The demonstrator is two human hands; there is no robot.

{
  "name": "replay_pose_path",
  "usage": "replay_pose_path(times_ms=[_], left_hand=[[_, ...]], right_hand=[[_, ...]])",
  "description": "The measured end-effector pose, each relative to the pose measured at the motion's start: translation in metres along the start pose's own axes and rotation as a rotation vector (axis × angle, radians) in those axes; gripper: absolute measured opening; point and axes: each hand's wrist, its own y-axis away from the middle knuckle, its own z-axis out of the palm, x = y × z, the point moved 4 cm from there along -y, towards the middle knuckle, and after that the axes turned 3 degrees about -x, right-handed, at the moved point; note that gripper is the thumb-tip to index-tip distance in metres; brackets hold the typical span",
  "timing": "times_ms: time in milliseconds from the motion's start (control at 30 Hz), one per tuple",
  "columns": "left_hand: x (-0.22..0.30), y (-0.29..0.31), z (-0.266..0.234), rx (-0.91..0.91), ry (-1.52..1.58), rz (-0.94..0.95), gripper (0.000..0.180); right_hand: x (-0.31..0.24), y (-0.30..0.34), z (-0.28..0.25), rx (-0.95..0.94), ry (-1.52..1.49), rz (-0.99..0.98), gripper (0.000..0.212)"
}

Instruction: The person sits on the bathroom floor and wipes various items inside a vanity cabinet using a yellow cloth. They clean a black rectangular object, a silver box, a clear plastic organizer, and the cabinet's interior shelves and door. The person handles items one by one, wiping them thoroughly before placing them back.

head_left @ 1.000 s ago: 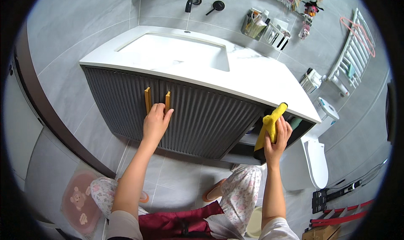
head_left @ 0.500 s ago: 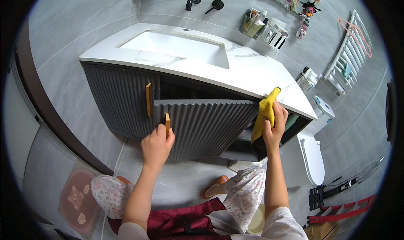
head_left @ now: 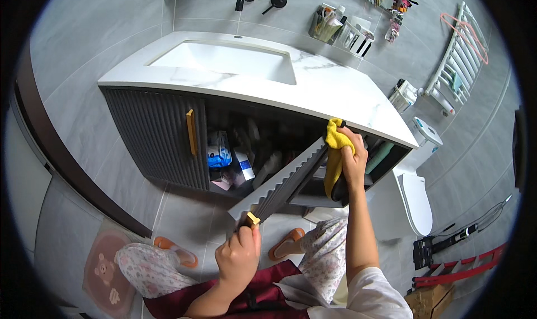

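A dark grey ribbed cabinet door (head_left: 279, 187) stands swung out from the vanity. My left hand (head_left: 239, 257) is closed round its gold handle (head_left: 253, 219) at the door's free edge. My right hand (head_left: 353, 158) grips a yellow cloth (head_left: 333, 151), which is pressed near the door's hinge side just under the countertop. The cloth's lower end hangs down beside the door. Inside the opened cabinet are a blue package (head_left: 218, 151) and a white box (head_left: 244, 163); deeper contents are dark and hard to make out.
Above is a white marbled countertop (head_left: 358, 103) with a sunken basin (head_left: 224, 61). The closed left door (head_left: 154, 134) has its own gold handle. To the right stand a toilet (head_left: 415, 204) and a red folding ladder (head_left: 461, 268). A pink bear mat (head_left: 109, 271) lies at lower left.
My left hand has pulled the door by its handle toward me, opening it much wider and exposing the cabinet's inside. My right hand with the cloth has shifted slightly left.
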Motion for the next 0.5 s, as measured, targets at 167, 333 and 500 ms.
replay_pose_path(times_ms=[167,333,500], left_hand=[[0.007,0.013,-0.013,0.057,0.316,0.167,0.024],[-0.041,0.022,-0.001,0.602,0.890,-0.081,0.053],[-0.049,-0.012,0.036,0.081,1.346,-0.281,0.058]], right_hand=[[-0.019,0.003,0.002,-0.061,-0.064,-0.082,0.032],[-0.093,0.029,0.026,-0.122,-0.109,-0.261,0.030],[-0.130,0.093,0.082,-0.488,-0.033,-0.303,0.024]])
